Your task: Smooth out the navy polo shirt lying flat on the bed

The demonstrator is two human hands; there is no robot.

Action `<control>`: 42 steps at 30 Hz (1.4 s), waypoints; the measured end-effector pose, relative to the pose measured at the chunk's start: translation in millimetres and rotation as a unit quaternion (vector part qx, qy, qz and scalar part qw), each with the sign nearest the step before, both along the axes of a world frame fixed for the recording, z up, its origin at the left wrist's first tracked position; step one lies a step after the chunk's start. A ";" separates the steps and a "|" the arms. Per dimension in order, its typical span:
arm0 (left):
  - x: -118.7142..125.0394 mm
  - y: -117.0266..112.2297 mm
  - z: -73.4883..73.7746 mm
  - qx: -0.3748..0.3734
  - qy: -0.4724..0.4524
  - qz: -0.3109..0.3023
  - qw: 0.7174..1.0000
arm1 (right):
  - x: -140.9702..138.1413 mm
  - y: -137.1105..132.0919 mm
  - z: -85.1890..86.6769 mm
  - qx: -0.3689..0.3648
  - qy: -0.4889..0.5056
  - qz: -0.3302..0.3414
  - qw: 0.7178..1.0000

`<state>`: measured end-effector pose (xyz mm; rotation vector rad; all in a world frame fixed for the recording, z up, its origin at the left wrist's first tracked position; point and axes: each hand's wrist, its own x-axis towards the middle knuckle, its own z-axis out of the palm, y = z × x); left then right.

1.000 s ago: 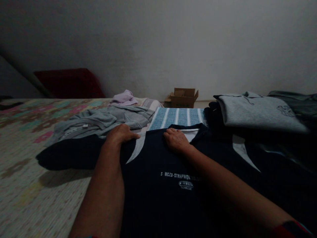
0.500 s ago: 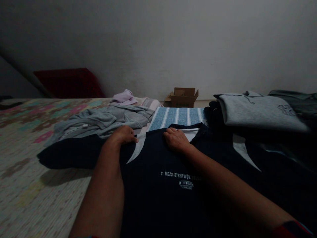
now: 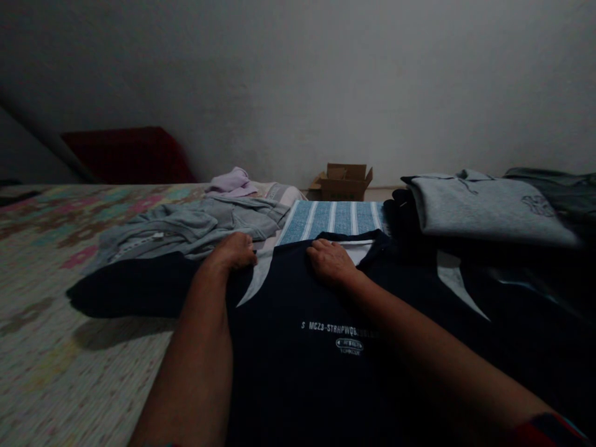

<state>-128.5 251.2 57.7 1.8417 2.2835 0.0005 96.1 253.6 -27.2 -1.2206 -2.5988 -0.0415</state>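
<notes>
A dark navy shirt (image 3: 284,347) with white shoulder panels and printed lettering lies spread in front of me, chest side up. My left hand (image 3: 236,250) is closed on its shoulder near the white panel, at the top of the left-hand sleeve. Beside the collar, my right hand (image 3: 329,261) has its fingers curled over the top edge of the same shirt. The white inside of the neck shows just right of that hand. The left-hand sleeve stretches out over the bedcover, while the right part of the shirt fades into shadow.
Rumpled grey clothing (image 3: 186,223) and a lilac cloth (image 3: 231,182) lie beyond my left hand. A blue striped cloth (image 3: 321,218) is behind the collar. At right sits a folded grey garment (image 3: 488,208). An open cardboard box (image 3: 344,183) stands by the wall. Floral bedcover (image 3: 93,385) spreads left.
Almost nothing differs. The view has shifted very slightly, and both hands keep the same places on the shirt.
</notes>
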 end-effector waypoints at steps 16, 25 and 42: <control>10.7 -3.4 8.6 0.019 0.060 -0.005 0.998 | 1.1 -1.3 0.5 0.013 0.007 0.004 1.000; 7.5 0.3 -0.8 -0.004 0.036 0.010 0.999 | -0.1 -0.7 -1.4 0.016 0.011 0.001 1.000; 9.3 0.4 -1.1 -0.018 0.044 -0.002 0.999 | -0.3 -0.2 -1.7 0.011 0.015 0.002 1.000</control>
